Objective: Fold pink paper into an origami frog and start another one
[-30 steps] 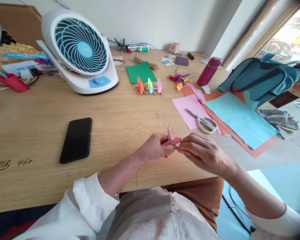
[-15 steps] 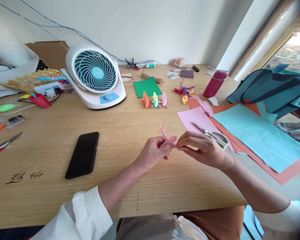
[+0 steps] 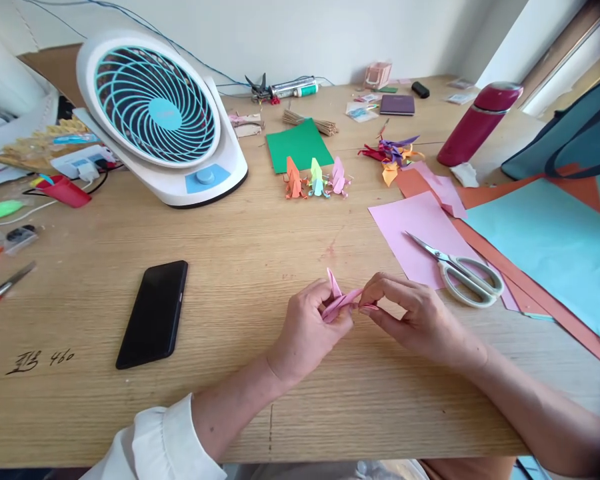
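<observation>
A small folded pink paper figure (image 3: 339,298) is pinched between both hands just above the wooden table (image 3: 260,260). My left hand (image 3: 305,333) grips its left side with thumb and fingers closed. My right hand (image 3: 415,320) pinches its right end, fingers curled. One pointed flap of the paper sticks up between the hands.
A black phone (image 3: 153,313) lies to the left. Scissors (image 3: 460,270) rest on a pink sheet (image 3: 415,227) to the right, beside orange and light blue sheets (image 3: 555,247). Three small paper figures (image 3: 316,179), a green sheet (image 3: 299,143), a fan (image 3: 160,120) and a red bottle (image 3: 477,123) stand farther back.
The view has shifted closer and lower over the table. Both hands keep hold of the pink figure and have worked it slightly; the upright flap now looks shorter.
</observation>
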